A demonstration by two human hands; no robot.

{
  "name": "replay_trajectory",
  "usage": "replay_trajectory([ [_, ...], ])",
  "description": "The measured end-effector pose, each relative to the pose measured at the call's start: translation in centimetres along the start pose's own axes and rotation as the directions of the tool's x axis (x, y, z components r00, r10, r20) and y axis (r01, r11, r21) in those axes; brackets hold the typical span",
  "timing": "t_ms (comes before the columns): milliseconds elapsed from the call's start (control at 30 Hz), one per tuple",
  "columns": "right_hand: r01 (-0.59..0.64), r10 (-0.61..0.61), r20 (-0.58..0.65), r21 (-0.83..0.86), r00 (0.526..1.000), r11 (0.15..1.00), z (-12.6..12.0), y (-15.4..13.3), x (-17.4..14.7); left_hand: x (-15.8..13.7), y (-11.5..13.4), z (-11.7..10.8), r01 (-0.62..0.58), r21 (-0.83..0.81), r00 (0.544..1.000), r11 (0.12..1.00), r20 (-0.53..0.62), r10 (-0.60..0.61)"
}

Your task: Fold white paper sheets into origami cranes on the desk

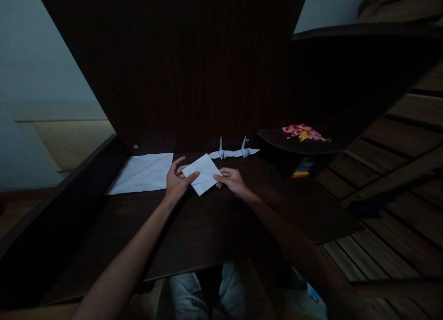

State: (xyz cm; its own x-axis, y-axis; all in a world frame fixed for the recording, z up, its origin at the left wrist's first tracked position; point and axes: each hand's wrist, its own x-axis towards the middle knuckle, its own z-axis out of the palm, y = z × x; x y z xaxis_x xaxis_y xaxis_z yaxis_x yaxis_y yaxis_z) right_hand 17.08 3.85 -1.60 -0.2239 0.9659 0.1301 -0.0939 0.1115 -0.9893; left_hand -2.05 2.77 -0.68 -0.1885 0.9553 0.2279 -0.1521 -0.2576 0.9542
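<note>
A folded white square of paper (pixel 204 170) is held up over the dark desk, turned so that one corner points toward me. My left hand (pixel 177 180) pinches its left side, thumb on top and fingers behind. On the right side, my right hand (pixel 232 180) grips it the same way, its thumb near the middle of the right edge. A crease line crosses the lower part of the paper. Just behind it, two white folded paper cranes (pixel 244 152) stand in a row against the back panel. A creased white sheet (pixel 145 172) lies flat to the left.
A small corner shelf (pixel 301 147) at the right bears a heap of tiny pink, yellow and white pieces (pixel 302 132). Below it is a small item with a yellow and orange edge (pixel 300 174). A raised side board (pixel 69 186) bounds the desk (pixel 207 237) at the left.
</note>
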Motion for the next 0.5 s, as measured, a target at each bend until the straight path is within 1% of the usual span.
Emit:
replay_trajectory([
  [67, 0.062, -0.064, -0.076, -0.027, 0.995, 0.998, 0.0, 0.1, 0.1, 0.1, -0.4, 0.2, -0.033, -0.048, 0.999, 0.998, -0.044, 0.031],
  [100, 0.104, -0.109, -0.125, -0.043, 0.986, 0.994, 0.0, 0.1, 0.1, 0.2, -0.6, 0.3, -0.06, -0.039, 0.995, 0.997, -0.077, 0.057],
  [167, 0.193, -0.21, -0.219, -0.094, 0.953, 0.977, 0.1, 0.2, 0.1, 0.3, -0.9, 0.3, -0.107, 0.037, 0.981, 0.994, -0.157, 0.111],
  [200, 0.232, -0.26, -0.254, -0.135, 0.932, 0.963, 0.1, 0.3, 0.0, 0.3, -0.9, 0.3, -0.109, 0.081, 0.975, 0.991, -0.187, 0.123],
  [233, 0.264, -0.309, -0.277, -0.188, 0.91, 0.946, 0.1, 0.3, -0.1, 0.2, -0.9, 0.3, -0.094, 0.115, 0.974, 0.989, -0.194, 0.115],
  [267, 0.291, -0.359, -0.285, -0.253, 0.889, 0.923, 0.2, 0.3, -0.3, 0.1, -0.8, 0.3, -0.063, 0.134, 0.981, 0.989, -0.172, 0.085],
  [300, 0.318, -0.412, -0.277, -0.327, 0.868, 0.89, 0.2, 0.3, -0.5, 0.0, -0.6, 0.4, -0.02, 0.133, 0.994, 0.991, -0.105, 0.034],
  [333, 0.349, -0.469, -0.254, -0.402, 0.846, 0.847, 0.2, 0.3, -0.7, -0.2, -0.3, 0.5, 0.031, 0.122, 1.0, 0.992, -0.008, -0.03],
  [367, 0.384, -0.524, -0.213, -0.47, 0.824, 0.795, 0.3, 0.2, -0.9, -0.5, -0.1, 0.6, 0.083, 0.111, 0.989, 0.99, 0.116, -0.096],
  [400, 0.42, -0.572, -0.163, -0.525, 0.804, 0.74, 0.3, 0.2, -1.0, -0.8, 0.1, 0.8, 0.123, 0.094, 0.971, 0.988, 0.194, -0.14],
  [433, 0.455, -0.609, -0.108, -0.565, 0.786, 0.688, 0.3, 0.3, -1.2, -1.0, 0.2, 1.0, 0.159, 0.066, 0.95, 0.985, 0.263, -0.171],
  [500, 0.513, -0.649, -0.001, -0.612, 0.761, 0.603, 0.3, 0.5, -1.3, -1.5, 0.4, 1.4, 0.183, 0.003, 0.919, 0.983, 0.354, -0.172],
])
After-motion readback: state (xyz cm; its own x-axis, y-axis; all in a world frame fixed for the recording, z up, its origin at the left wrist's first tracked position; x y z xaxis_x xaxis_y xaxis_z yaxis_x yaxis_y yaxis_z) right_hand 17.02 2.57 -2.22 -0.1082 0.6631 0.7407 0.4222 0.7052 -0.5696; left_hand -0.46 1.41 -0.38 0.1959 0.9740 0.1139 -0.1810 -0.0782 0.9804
